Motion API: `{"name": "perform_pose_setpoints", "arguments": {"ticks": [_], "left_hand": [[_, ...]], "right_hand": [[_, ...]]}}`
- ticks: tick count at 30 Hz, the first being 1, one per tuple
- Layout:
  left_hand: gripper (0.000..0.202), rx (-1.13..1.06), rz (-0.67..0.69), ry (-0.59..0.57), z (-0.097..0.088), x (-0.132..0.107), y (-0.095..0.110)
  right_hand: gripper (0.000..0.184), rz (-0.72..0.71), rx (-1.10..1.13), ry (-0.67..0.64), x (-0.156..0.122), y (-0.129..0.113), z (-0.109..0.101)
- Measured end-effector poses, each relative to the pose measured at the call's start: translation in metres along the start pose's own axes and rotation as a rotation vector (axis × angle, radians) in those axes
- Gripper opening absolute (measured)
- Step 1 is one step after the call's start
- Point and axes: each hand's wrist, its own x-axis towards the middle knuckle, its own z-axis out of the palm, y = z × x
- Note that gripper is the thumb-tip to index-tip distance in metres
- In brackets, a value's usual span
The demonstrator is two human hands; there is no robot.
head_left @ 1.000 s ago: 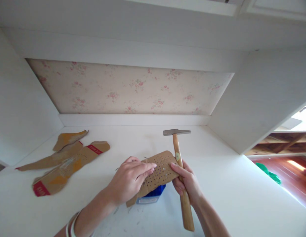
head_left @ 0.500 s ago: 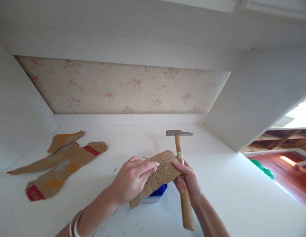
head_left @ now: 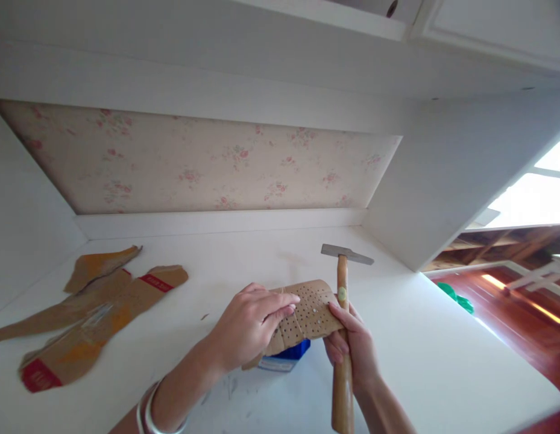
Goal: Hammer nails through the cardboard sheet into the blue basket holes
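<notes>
A bent piece of brown cardboard (head_left: 313, 313) full of small holes is held up in front of me, with a few pale dots like nail heads on it. My left hand (head_left: 246, 322) rests on its left part, thumb and index finger closed together; what they pinch, if anything, is hidden. My right hand (head_left: 354, 340) grips the cardboard's right edge with the thumb and also holds a hammer (head_left: 342, 283) by its wooden handle, metal head up. Beneath the cardboard, a blue box (head_left: 286, 357) is partly covered.
Torn cardboard pieces (head_left: 99, 325) with red and orange print lie on the white tabletop (head_left: 424, 349) at left. White side panels and an overhead cabinet (head_left: 270, 48) enclose the space, with floral wallpaper (head_left: 243, 169) behind. Something green (head_left: 456, 297) shows over the red floor at right.
The view has shifted and tilted slightly. The cardboard and hammer have turned a little, and the hammer sits farther right. Both hands keep their places on the cardboard.
</notes>
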Motion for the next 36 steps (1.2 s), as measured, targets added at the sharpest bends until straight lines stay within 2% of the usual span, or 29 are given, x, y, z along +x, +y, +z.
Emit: {"name": "perform_pose_setpoints", "arguments": {"ticks": [4, 9, 13, 17, 21, 26, 36], "left_hand": [[0.016, -0.027, 0.02, 0.04, -0.001, 0.003, 0.003], [0.016, -0.043, 0.047, 0.143, -0.011, 0.006, 0.006], [0.016, -0.006, 0.026, 0.107, -0.012, 0.004, 0.005], [0.016, -0.014, -0.016, 0.043, -0.008, -0.004, -0.002], [0.017, -0.085, -0.101, 0.007, -0.002, -0.011, -0.01], [0.017, -0.155, -0.24, -0.039, 0.005, -0.016, -0.023], [0.017, -0.024, -0.15, -0.021, 0.003, -0.02, -0.019]], "right_hand": [[0.024, 0.001, 0.051, -0.007, -0.003, -0.001, -0.003], [0.028, -0.061, 0.061, -0.033, 0.0, -0.01, 0.011], [0.027, -0.075, 0.018, -0.055, 0.002, -0.012, 0.016], [0.029, -0.034, -0.015, -0.036, 0.002, 0.0, 0.007], [0.031, -0.015, -0.04, -0.005, 0.003, 0.013, -0.003], [0.031, 0.005, -0.103, 0.013, 0.004, 0.019, -0.004], [0.027, 0.091, -0.174, -0.033, 0.002, 0.029, -0.005]]}}
